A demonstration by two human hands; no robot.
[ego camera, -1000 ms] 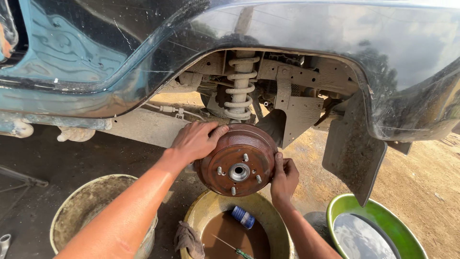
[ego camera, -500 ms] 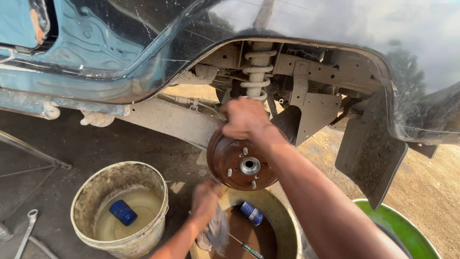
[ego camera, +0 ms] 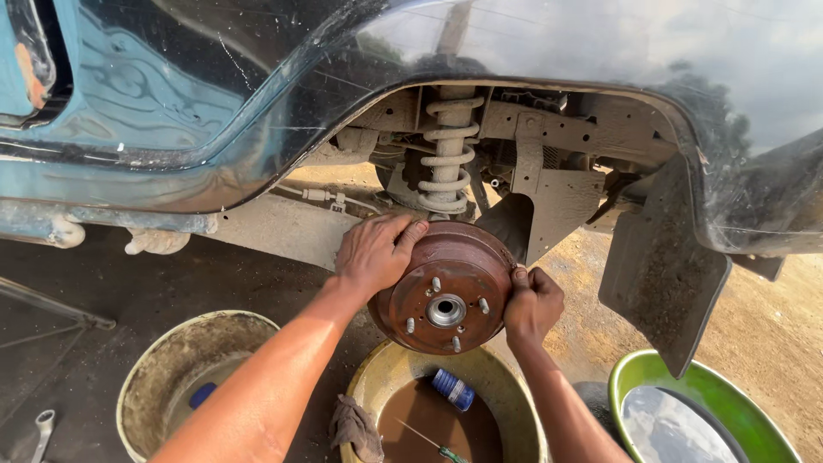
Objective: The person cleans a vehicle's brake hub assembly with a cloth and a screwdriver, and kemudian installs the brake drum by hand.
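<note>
Since the earlier frame the left hand (ego camera: pixel 375 250) has come up from the basin to the drum, and the right hand (ego camera: pixel 532 302) has dropped from the drum's top to its side. The rusty brake drum (ego camera: pixel 446 287) sits on the hub inside the wheel arch, below the coil spring (ego camera: pixel 447 154). The left hand lies at the drum's 10 o'clock, fingers together and curled over the rim. The right hand grips the rim at 3 o'clock, fingers closed on the edge. At the drum's 6 o'clock stands a yellow basin (ego camera: pixel 386 373) of brown liquid holding a blue can (ego camera: pixel 452 388), with a rag (ego camera: pixel 356 427) on its rim. A dirty white bucket (ego camera: pixel 163 364) stands at 8 o'clock, a green basin (ego camera: pixel 729 403) at 4 o'clock. A mud flap (ego camera: pixel 660 266) hangs at 3 o'clock.
</note>
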